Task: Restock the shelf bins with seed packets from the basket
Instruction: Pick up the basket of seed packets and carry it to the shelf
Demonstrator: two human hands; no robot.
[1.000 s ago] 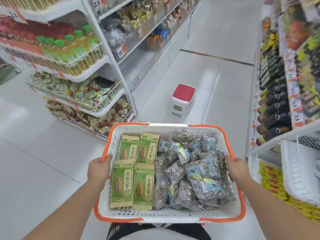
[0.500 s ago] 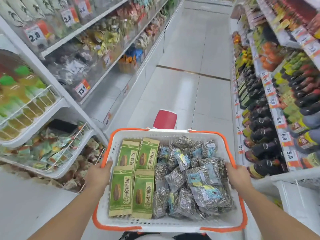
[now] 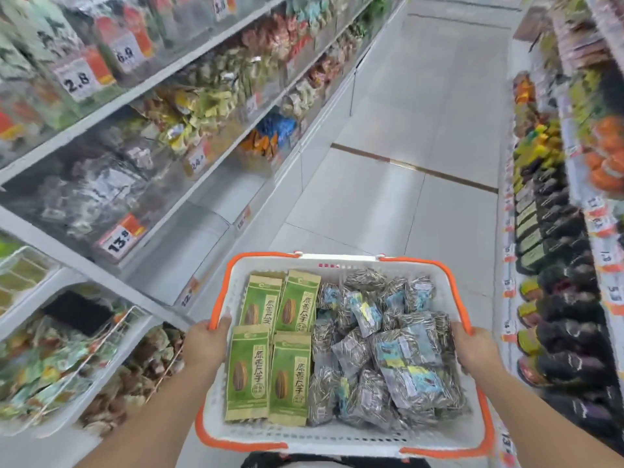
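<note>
Seed packets [image 3: 337, 349], green and striped, filling basket [image 3: 341, 437]

- Left hand [image 3: 205, 344] and right hand [image 3: 476, 349] are bare, with no gloves, rings or watch showing.
- Both forearms are bare to the frame's edge; no sleeve shows.
- At the bottom edge, a dark strip over pale fabric, possibly the person's clothing.

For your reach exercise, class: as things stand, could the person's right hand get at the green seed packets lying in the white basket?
Probably not yet: the right hand grips the white basket's orange rim, as does the left hand. The green seed packets lie uncovered, so releasing would free the way.
</note>
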